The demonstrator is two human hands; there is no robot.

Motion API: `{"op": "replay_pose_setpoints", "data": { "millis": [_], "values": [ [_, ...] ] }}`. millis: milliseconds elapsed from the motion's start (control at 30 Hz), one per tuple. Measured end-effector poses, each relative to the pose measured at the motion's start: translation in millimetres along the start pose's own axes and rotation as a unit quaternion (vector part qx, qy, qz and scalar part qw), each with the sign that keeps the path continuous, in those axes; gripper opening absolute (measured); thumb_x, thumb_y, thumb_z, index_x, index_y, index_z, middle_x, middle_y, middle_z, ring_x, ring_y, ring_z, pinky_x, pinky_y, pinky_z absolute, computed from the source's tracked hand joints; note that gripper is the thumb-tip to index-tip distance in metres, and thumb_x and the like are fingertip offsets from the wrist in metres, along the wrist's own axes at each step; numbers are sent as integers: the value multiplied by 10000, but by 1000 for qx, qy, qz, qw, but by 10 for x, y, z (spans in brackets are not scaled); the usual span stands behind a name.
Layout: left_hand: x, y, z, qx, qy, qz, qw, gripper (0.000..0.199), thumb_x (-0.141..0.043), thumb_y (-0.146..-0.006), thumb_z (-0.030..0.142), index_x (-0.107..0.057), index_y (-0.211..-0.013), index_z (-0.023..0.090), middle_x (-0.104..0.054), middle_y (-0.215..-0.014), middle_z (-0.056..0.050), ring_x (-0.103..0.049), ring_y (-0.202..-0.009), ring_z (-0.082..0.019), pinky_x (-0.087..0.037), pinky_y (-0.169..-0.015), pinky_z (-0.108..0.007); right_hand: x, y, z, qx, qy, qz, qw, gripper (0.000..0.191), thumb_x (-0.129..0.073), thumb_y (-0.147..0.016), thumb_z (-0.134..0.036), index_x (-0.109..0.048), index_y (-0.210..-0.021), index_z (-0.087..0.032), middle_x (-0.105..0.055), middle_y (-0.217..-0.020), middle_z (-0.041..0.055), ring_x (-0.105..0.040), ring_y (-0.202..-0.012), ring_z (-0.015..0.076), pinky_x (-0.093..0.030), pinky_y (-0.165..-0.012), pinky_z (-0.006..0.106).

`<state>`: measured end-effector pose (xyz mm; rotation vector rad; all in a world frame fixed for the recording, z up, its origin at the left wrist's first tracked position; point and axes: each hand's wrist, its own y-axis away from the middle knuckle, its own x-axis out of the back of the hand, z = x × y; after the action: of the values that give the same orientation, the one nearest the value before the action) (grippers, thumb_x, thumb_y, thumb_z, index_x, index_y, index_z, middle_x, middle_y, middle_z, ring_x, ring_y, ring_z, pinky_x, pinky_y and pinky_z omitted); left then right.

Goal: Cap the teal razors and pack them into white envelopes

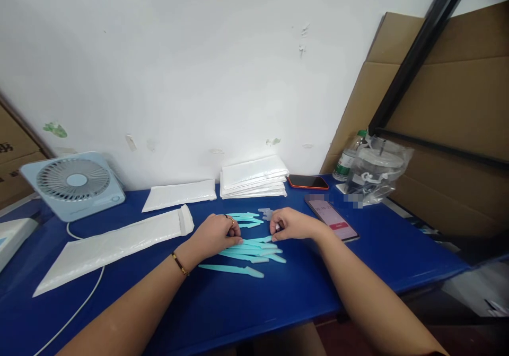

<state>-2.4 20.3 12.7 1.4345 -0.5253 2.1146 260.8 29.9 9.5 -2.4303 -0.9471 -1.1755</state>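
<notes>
Several slim turquoise plastic tools (234,270) lie in a loose pile on the blue table (278,303), between and just below my hands. My left hand (218,234) is at the pile's left side, its fingers curled together over the turquoise handles. On the right, my right hand (288,224) pinches at the tip of one turquoise tool, thumb and fingers closed. Small translucent caps (264,214) lie just left of my right hand's knuckles. More turquoise tools (248,222) lie behind, partly hidden by my left hand.
An open white padded envelope (119,244) lies left, another (178,194) behind it, beside an envelope stack (254,178). A blue fan (77,183) stands far left with a white cable. Two phones (308,181) (332,218), a bottle (348,159) and a bagged cup (376,170) are right.
</notes>
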Motion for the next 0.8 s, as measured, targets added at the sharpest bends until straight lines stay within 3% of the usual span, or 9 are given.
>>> {"op": "replay_pose_setpoints", "data": {
  "millis": [133,367,467,567,633,800],
  "values": [
    [-11,-18,11,4,-6,-4,1000,184,-588,-766,376,-662,-702,220,-656,-690,8,-566,-645,-145,-339,-593,-242,-39,-43,45,-15,-4,38,999,146,-695,-688,-304,-673,-754,-176,-592,-791,19,-530,-658,123,-390,-561,215],
    [126,-15,-182,75,-12,37,996,205,-559,-774,386,-657,-702,220,-654,-744,-6,-573,-668,-158,-374,-616,-263,63,-48,188,-89,24,180,979,66,-645,-700,-231,-659,-725,-172,-615,-712,10,-526,-621,119,-368,-554,213],
    [135,-6,-204,74,4,44,996,209,-562,-773,399,-654,-711,222,-649,-771,-9,-577,-708,-170,-403,-654,-277,74,-55,195,-99,21,178,979,72,-642,-695,-238,-662,-705,-169,-629,-697,10,-527,-609,116,-366,-550,213],
    [126,6,-141,31,12,84,996,207,-581,-766,413,-666,-739,226,-641,-1015,-30,-552,-971,-214,-411,-825,-311,48,-68,160,-98,-6,160,982,110,-653,-691,-272,-659,-722,-167,-632,-668,5,-517,-582,113,-357,-526,210],
    [115,7,-84,5,16,92,996,204,-581,-774,414,-664,-753,229,-629,-1081,-24,-525,-1041,-222,-387,-888,-327,19,-79,126,-85,-25,151,985,151,-661,-696,-309,-657,-737,-164,-626,-648,1,-498,-560,105,-346,-510,207],
    [73,-13,-36,18,33,46,998,231,-516,-824,408,-624,-764,213,-646,-762,-9,-573,-729,-159,-391,-671,-257,-35,-101,58,-44,-57,149,986,213,-691,-692,-362,-645,-734,-158,-586,-625,-4,-487,-534,91,-341,-486,201]
  ]
}}
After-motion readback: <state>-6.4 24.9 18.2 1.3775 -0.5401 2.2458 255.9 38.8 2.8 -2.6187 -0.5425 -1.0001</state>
